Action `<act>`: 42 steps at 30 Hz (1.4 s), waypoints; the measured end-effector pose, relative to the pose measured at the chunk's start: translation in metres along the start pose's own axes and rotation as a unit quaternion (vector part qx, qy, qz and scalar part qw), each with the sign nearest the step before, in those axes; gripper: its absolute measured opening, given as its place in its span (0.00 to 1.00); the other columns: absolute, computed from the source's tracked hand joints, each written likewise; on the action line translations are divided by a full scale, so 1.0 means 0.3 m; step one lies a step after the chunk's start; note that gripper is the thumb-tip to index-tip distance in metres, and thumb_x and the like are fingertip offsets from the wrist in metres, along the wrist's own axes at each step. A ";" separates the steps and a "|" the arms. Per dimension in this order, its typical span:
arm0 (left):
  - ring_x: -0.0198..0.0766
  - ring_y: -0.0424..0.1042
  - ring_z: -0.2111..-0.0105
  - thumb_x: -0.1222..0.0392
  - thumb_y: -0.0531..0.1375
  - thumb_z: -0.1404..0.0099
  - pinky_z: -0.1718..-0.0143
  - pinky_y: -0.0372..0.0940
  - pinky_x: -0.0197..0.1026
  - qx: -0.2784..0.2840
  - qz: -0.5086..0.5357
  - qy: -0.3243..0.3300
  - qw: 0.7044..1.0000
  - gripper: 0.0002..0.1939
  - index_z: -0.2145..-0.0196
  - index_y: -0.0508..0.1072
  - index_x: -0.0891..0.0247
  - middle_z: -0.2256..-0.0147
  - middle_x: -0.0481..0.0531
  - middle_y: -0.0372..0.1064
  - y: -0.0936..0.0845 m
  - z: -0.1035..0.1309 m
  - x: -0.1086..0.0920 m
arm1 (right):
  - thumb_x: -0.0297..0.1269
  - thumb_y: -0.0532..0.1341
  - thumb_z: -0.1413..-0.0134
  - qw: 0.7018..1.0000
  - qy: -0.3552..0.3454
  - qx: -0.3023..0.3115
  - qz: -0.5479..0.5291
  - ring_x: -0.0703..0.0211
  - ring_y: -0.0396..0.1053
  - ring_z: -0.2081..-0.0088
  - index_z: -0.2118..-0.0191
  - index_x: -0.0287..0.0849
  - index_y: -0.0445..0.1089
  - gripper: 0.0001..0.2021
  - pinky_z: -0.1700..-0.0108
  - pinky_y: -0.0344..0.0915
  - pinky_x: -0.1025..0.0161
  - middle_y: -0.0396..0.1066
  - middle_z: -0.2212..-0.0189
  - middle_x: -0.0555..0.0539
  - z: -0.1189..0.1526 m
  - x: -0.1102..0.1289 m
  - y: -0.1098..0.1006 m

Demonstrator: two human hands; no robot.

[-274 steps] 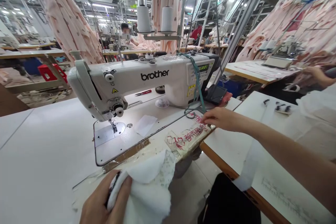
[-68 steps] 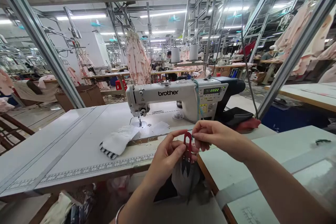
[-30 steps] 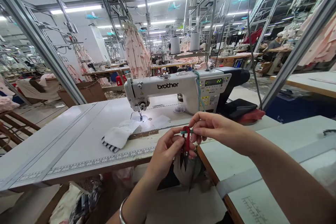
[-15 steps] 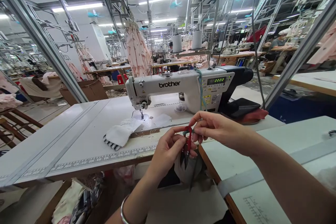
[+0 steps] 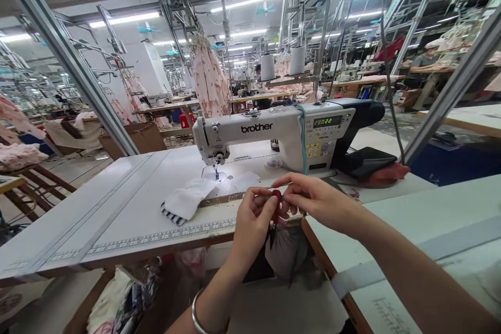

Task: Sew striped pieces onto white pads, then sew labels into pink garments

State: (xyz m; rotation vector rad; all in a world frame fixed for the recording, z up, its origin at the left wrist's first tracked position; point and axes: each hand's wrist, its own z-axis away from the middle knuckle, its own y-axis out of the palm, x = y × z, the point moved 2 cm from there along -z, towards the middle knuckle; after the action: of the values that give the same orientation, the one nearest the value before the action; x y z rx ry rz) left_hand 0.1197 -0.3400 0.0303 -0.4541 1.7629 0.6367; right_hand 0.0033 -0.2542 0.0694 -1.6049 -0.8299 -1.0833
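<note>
A slanted metal post (image 5: 74, 62) crosses the scene at ten o'clock, with pink garments (image 5: 211, 83) hanging from the overhead rails behind it. Below, the white sewing table (image 5: 117, 203) spreads from nine o'clock toward the centre, a printed ruler strip (image 5: 156, 237) running along its near edge. On the table, just left of centre, lies a white fabric piece (image 5: 188, 202) with a black-and-white striped edge; its far corner reaches up to the needle plate of the sewing machine (image 5: 274, 130), a white one with a lit green display, standing at twelve o'clock. Two white thread cones (image 5: 282, 64) rise behind it, and a teal cord (image 5: 303, 138) hangs down its front. At two o'clock a black pad on a red cloth (image 5: 376, 164) sits beside the machine, and a second table (image 5: 422, 219) fills the three o'clock side.

The left hand (image 5: 252, 227) comes up from six o'clock, a metal bangle (image 5: 198, 315) on its wrist, fingers curled closed around the red thread snips (image 5: 276, 207). The snips sit at the centre, over the near table edge: a small red body, mostly hidden by the fingers, with dark blades pointing down toward six o'clock. The right hand (image 5: 315, 202) reaches in from four o'clock, its thumb and forefinger pinched together at the top of the snips, touching them; whether they grip the cord end there is too small to tell.
</note>
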 end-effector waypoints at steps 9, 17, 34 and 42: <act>0.36 0.73 0.73 0.54 0.60 0.39 0.69 0.67 0.38 -0.031 -0.049 0.017 0.998 0.11 0.67 0.66 0.66 0.73 0.51 0.72 -0.014 -0.022 0.012 | 0.33 0.49 0.42 0.997 -0.037 -0.004 0.071 0.60 0.70 0.66 0.53 0.42 0.61 0.12 0.64 0.64 0.64 0.71 0.70 0.49 0.004 -0.003 -0.012; 0.38 0.68 0.57 0.59 0.63 0.42 0.57 0.61 0.37 -0.050 -0.162 0.092 0.981 0.07 0.71 0.71 0.65 0.58 0.54 0.69 -0.075 -0.079 -0.076 | 0.26 0.53 0.50 0.918 -0.085 -0.131 0.365 0.49 0.65 0.61 0.70 0.42 0.66 0.07 0.51 0.51 0.45 0.70 0.68 0.44 0.008 -0.030 -0.083; 0.29 0.66 0.78 0.51 0.62 0.43 0.81 0.47 0.30 0.042 -0.089 0.055 0.994 0.15 0.68 0.63 0.63 0.78 0.46 0.68 -0.012 -0.210 -0.095 | 0.25 0.50 0.48 0.889 -0.169 -0.159 0.394 0.54 0.63 0.61 0.69 0.43 0.68 0.11 0.57 0.59 0.57 0.69 0.68 0.46 0.022 -0.025 -0.165; 0.26 0.61 0.82 0.50 0.64 0.46 0.83 0.43 0.30 0.151 -0.130 -0.046 0.979 0.16 0.74 0.70 0.68 0.79 0.49 0.67 0.073 -0.257 -0.061 | 0.22 0.51 0.48 0.881 -0.223 -0.194 0.369 0.57 0.61 0.64 0.69 0.42 0.63 0.09 0.61 0.60 0.61 0.66 0.71 0.48 0.032 0.013 -0.139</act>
State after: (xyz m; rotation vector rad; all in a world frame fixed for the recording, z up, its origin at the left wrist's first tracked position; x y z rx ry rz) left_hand 0.0538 -0.3719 0.0676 -0.4274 1.6415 0.1962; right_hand -0.0301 -0.2335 0.0865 -2.2935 -0.2052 -0.3298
